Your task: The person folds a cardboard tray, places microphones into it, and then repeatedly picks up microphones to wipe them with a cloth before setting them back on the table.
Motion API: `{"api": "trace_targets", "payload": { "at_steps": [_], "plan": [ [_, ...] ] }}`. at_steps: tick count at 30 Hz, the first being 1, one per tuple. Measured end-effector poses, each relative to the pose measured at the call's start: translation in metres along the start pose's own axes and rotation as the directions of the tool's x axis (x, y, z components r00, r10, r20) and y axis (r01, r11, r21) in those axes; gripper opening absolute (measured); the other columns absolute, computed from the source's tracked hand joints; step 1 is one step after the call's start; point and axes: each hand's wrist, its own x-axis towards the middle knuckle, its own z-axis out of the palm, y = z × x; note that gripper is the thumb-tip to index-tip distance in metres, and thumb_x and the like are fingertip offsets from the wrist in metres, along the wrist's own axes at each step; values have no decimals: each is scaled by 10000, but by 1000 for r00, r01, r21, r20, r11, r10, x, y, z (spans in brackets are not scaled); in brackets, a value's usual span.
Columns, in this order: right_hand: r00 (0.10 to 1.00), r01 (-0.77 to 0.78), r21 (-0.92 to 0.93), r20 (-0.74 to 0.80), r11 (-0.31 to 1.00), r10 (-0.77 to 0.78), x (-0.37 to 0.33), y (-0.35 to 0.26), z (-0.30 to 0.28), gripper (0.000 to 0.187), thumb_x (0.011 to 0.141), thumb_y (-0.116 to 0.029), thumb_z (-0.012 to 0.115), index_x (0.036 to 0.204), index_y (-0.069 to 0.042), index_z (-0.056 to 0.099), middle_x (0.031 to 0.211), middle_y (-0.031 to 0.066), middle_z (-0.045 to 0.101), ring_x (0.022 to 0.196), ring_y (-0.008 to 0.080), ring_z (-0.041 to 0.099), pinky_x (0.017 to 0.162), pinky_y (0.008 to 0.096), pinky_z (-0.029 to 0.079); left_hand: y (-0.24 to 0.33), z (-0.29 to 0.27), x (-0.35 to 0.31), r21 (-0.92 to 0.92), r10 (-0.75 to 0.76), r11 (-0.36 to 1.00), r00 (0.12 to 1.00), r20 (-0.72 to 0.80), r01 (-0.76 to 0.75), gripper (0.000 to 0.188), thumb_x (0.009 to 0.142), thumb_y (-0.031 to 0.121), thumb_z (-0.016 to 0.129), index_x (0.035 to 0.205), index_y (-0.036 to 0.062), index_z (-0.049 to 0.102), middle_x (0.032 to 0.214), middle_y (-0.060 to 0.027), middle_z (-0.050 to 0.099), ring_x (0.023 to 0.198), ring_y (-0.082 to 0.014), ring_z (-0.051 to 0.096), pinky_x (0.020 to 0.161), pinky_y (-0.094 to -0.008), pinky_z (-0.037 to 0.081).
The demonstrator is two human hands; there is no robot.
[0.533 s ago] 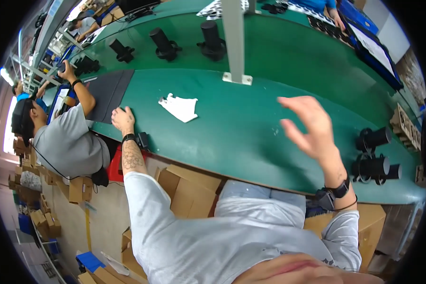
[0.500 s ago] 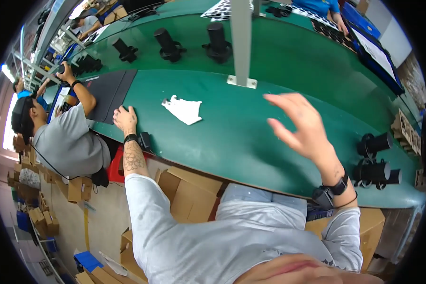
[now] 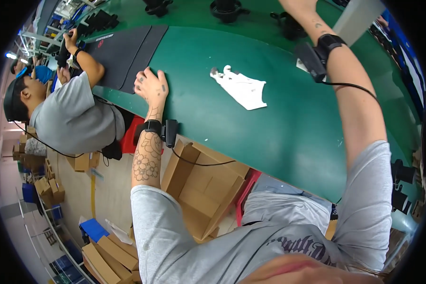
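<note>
My left hand (image 3: 151, 87) rests palm down on the green table (image 3: 189, 113), its fingers apart and nothing in it, beside the edge of a black folded mat (image 3: 123, 57). Far out at the top edge reaches my right hand (image 3: 299, 6); its fingers are cut off by the picture, so what they do is hidden. Just below that hand stands a black round part with side lugs (image 3: 288, 26). Between my arms lies a crumpled white piece, cloth or a glove (image 3: 246, 90), with a grey tip; neither hand touches it.
More black flanged parts (image 3: 227, 10) line the back of the table. A grey post (image 3: 359, 21) rises beyond my right wrist. To the left sits a co-worker in a grey shirt (image 3: 80, 113). Below the table edge is an open cardboard box (image 3: 208, 184).
My right hand has gone from hovering over the table's right side to far forward, toward the black parts. My left hand stays on the table by the mat. The view has shifted.
</note>
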Motion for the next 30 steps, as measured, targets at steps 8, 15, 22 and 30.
{"api": "trace_targets", "payload": {
  "at_steps": [8,15,22,30],
  "plan": [
    [891,454,335,-151,826,-429,33,-65,-30,928,651,-267,766,1425,-172,264,1207,283,499,979,418,581,808,472,496,10,2,3,-72,93,993,993,-67,-98,463,868,334,492,1213,25,520,1236,-166,471,1184,-339,397,1019,-506,232],
    [935,329,451,-32,830,-354,24,-75,1,387,735,-248,700,1050,-87,543,1035,220,551,841,353,615,741,440,506,14,9,0,-73,67,995,994,-91,-74,458,845,352,500,1198,66,551,1223,-146,495,1184,-334,420,1025,-486,263],
    [868,496,672,-362,550,-341,-153,43,-116,457,769,-153,714,1187,-117,534,1208,84,516,1007,231,595,795,316,497,6,-23,-6,-393,136,895,969,-205,-209,335,844,192,518,1134,28,556,1183,-176,505,1157,-324,444,1000,-420,334],
    [936,89,891,78,-444,343,-396,191,-101,684,715,-309,781,1256,-62,444,1241,201,449,1090,279,511,940,372,436,111,-92,-117,-966,270,35,928,256,256,361,946,222,460,1228,-3,471,1015,-136,581,770,-162,599,735,-328,521]
  ]
}}
